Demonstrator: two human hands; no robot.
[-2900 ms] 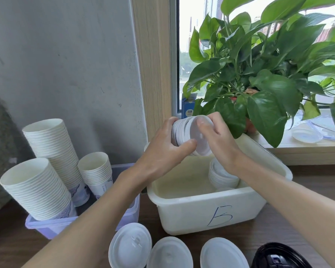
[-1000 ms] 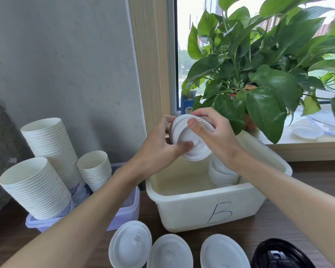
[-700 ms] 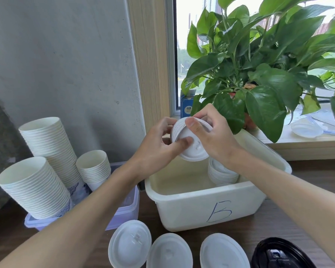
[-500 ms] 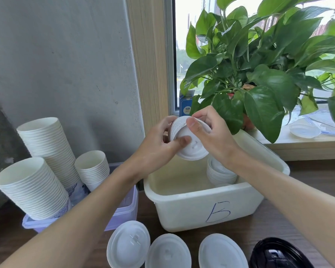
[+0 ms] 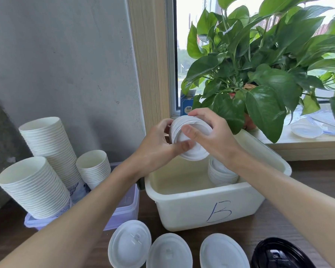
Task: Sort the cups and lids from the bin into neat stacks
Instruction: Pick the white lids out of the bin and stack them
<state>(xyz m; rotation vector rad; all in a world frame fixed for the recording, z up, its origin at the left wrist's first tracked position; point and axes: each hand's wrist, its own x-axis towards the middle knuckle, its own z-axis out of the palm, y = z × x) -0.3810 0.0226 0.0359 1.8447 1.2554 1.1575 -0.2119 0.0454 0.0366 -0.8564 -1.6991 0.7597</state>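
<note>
I hold a stack of lids on its side in the air, just above the bin marked B. My left hand grips the back part of the stack, the fingers curled round the rims and the thumb pressing on the face of the front lid. My right hand is curled over the top of the stack, with its thumb on the same face. The front lid sits a little lower than the others and is not in line with them. I judge that the step in hand is to square it with the rest.

These lids look thin and very light, so weight is no problem. I expect them to bend if I squeeze the faces, and nested lids can slide on each other and fan out. The rims are the stiffest part, so I would hold there, from two opposite sides, with one thumb flat on the end lid.

A second stack stands in the bin's far right corner. The cups stand stacked in a tub at the left. Three loose lids lie before the bin.
</note>
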